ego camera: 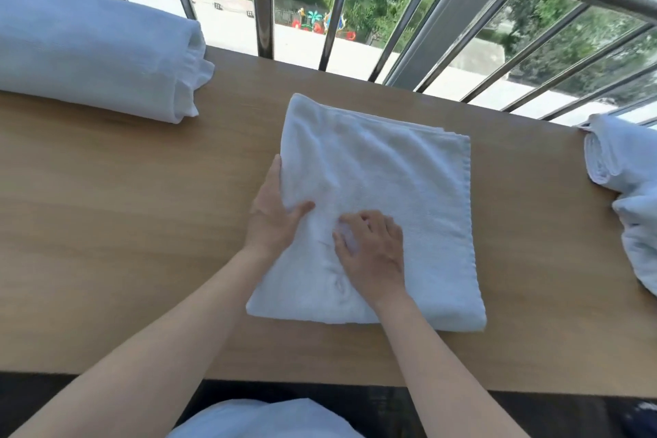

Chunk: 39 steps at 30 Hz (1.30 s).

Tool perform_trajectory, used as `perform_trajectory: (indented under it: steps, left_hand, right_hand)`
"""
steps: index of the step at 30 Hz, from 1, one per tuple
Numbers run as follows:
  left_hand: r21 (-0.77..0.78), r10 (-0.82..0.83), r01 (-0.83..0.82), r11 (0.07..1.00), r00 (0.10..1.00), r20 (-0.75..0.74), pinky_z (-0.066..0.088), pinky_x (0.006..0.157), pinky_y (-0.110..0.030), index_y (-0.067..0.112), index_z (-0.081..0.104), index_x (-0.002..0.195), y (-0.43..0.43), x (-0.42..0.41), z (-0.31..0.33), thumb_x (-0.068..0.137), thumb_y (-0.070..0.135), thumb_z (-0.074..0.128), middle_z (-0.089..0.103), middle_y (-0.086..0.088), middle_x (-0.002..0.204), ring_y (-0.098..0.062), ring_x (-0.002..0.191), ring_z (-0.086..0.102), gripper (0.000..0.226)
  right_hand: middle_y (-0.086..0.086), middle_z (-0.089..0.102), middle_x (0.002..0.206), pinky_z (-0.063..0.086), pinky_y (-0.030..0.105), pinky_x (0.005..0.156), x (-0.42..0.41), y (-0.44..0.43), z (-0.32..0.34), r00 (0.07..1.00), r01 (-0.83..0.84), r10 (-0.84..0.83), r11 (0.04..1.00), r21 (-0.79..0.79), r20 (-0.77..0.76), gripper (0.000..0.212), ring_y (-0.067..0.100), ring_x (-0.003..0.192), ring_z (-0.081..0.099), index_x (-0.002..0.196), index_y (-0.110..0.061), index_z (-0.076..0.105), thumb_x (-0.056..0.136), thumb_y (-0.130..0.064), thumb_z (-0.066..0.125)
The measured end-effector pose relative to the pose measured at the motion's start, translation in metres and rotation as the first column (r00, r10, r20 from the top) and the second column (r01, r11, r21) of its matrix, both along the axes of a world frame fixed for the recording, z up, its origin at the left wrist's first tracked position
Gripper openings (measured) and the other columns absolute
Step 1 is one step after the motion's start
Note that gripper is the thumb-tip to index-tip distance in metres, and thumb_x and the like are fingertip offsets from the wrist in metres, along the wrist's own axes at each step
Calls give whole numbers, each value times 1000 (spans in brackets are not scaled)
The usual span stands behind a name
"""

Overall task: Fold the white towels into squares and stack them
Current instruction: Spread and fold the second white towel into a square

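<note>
wooden worktop [106,224] set against a metal railing [265,11], street and greenery beyond. one white towel [409,188] lies mid-worktop, folded to a rough rectangle, several layers showing at its far edge. left hand [272,217] lies along the towel's left edge, fingers straight, thumb on top. right hand [373,249] has its fingers curled, bunching cloth near the middle. a rolled white bundle [89,46] sits at the far-left corner; a loose white heap [629,188] lies at the right edge. assessment: first towel partly folded, not yet square; no stack begun; heap apparently outstanding.
</note>
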<state>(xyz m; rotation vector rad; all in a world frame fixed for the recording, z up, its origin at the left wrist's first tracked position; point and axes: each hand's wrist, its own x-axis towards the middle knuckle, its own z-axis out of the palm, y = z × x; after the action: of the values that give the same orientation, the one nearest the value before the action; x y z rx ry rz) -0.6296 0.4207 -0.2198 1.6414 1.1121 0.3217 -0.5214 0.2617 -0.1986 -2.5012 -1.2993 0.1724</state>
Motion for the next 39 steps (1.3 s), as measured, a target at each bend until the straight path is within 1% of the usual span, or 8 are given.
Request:
perform_trajectory:
  steps: [3,5,7,9,11,16,31,39]
  left_hand:
    - [-8,-72,71,997,997,-18,23,101,0,33,14,159,11,13,3,83,45,78,31,24,156,3,139,31,100]
    - [84,-143,152,985,984,-107,25,115,-18,29,9,160,15,21,4,87,47,73,25,14,163,-3,147,24,99]
    - [332,-155,247,910,948,-279,12,125,-32,19,5,161,6,25,5,95,48,59,8,2,168,-13,154,8,90]
    - [485,-213,385,785,904,-372,-6,124,-30,13,10,160,-17,30,7,101,48,44,0,-4,168,-17,155,-3,77]
    - [463,-318,514,722,841,-437,-14,123,-30,12,15,160,-46,37,6,104,48,30,0,-5,167,-16,154,-9,69]
    - [474,-259,608,637,748,-611,-11,124,-36,12,6,160,-70,50,-4,103,51,19,-2,-5,168,-19,155,-8,70]
    - [519,-227,587,622,769,-598,9,126,-44,13,19,160,-69,57,-4,100,45,30,11,-5,168,-21,155,8,69]
    - [507,-221,594,625,757,-615,5,126,-43,16,13,161,-69,57,-9,100,46,27,7,-4,168,-18,155,1,70]
  right_hand:
    - [3,26,161,3,49,122,13,-8,-6,1000,22,-26,982,-188,-18,51,27,152,15,148,-37,40,99,-50,45]
    - [-4,-3,168,-14,50,121,23,-6,-12,996,31,-52,960,-280,-70,61,20,154,-14,157,-42,11,101,-57,30]
    - [-6,-12,168,-16,52,120,28,-3,-15,997,14,-37,955,-297,-72,62,18,152,-22,158,-43,1,101,-59,22]
    - [-7,-13,168,-15,51,121,32,-2,-14,996,7,-32,955,-295,-81,59,16,152,-23,158,-44,-1,102,-57,15]
    - [-7,-12,168,-15,49,121,40,-4,-15,997,-16,-8,956,-291,-79,59,14,152,-22,157,-44,-4,101,-54,12]
    - [-9,-9,168,-7,45,124,89,-6,-19,993,-110,98,962,-251,-59,57,12,153,-16,158,-44,-1,106,-42,23]
    - [0,4,169,-8,39,124,230,14,-26,983,159,-175,963,-217,-58,58,20,155,-5,160,-33,9,104,-44,17]
    - [0,-13,168,-13,44,123,168,9,-19,938,280,-316,932,-231,-140,63,22,153,-17,161,-22,-2,106,-42,21]
